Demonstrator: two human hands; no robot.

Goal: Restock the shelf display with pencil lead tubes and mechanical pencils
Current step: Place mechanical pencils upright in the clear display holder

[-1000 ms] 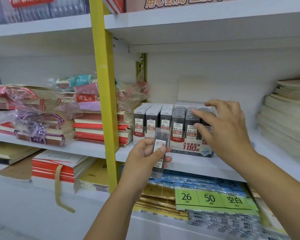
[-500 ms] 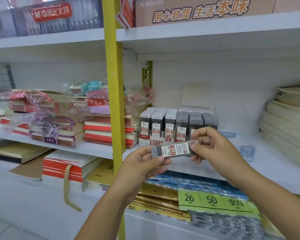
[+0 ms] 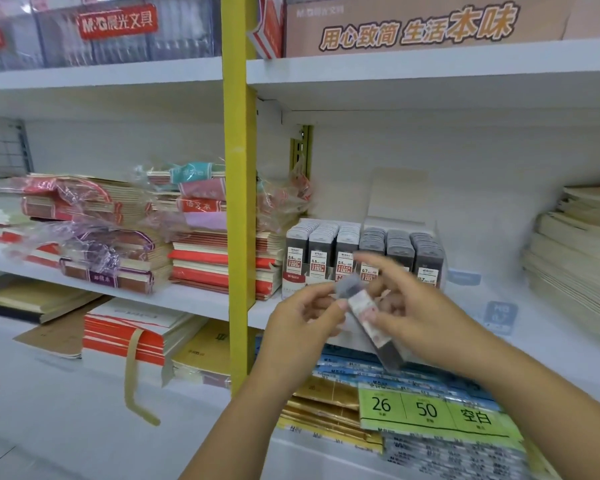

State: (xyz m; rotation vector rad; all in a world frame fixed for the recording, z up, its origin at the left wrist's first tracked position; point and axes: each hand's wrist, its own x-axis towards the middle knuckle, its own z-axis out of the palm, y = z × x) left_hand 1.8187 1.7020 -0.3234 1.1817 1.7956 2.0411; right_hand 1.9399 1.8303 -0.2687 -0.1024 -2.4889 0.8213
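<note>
– Grey-capped plastic lead tube (image 3: 369,323) is hanging tilted in mid-air, cap end up and to the left, in front of the white shelf (image 3: 551,348).
– Both hands are working it?
– Both. The left hand (image 3: 305,317) is pinching the cap end, thumb on top, fingers curled underneath. The right hand (image 3: 420,320) is gripping the labelled middle with its thumb, forefinger sticking up above. All of that is blurring.
– And the display box?
– The display box (image 3: 364,261) is standing on that shelf just behind the hands, six rows of tubes upright, flap raised at the back. A yellow post (image 3: 238,202) is standing to its left, notebook stacks (image 3: 219,258) are lying beyond it, a paper pile (image 3: 575,271) is sitting well off to the right, and a green label (image 3: 430,410) is showing below.
</note>
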